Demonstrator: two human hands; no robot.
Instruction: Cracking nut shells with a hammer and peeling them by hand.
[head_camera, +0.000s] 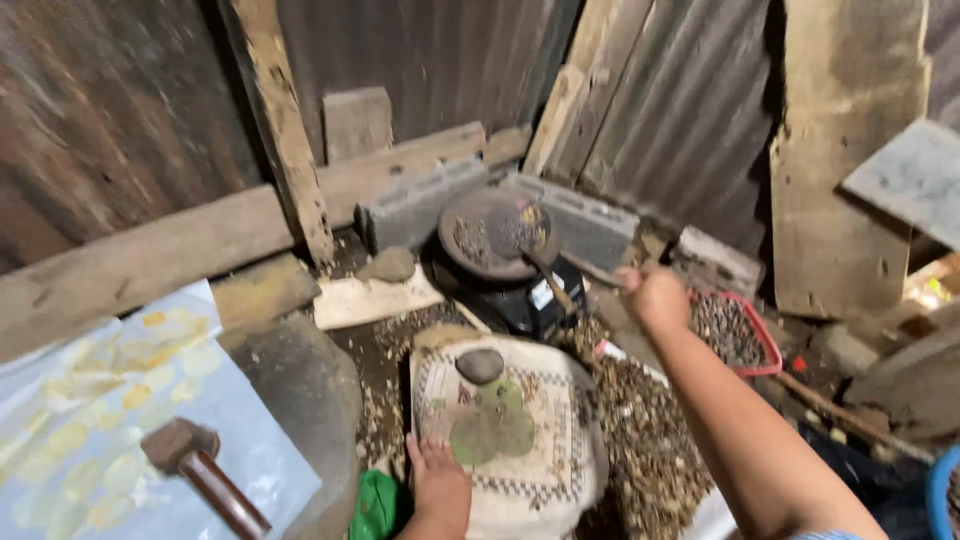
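corrugated shed corner: right hand (655, 295) grips one stirring stick (555, 272) in one pan (497, 235); left hand (437, 478) flat, released, on one cloth (550, 440).

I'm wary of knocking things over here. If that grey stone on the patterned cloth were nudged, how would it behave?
The grey stone looks dense, so probably heavy for its size. Its rounded top suggests it might rock or roll a little, though the patterned cloth beneath would likely damp that. The left hand rests on the cloth's near edge, so tugging there could shift it.

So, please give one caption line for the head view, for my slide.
Right hand grips a stirring stick over a round pan; left hand rests on a patterned cloth.
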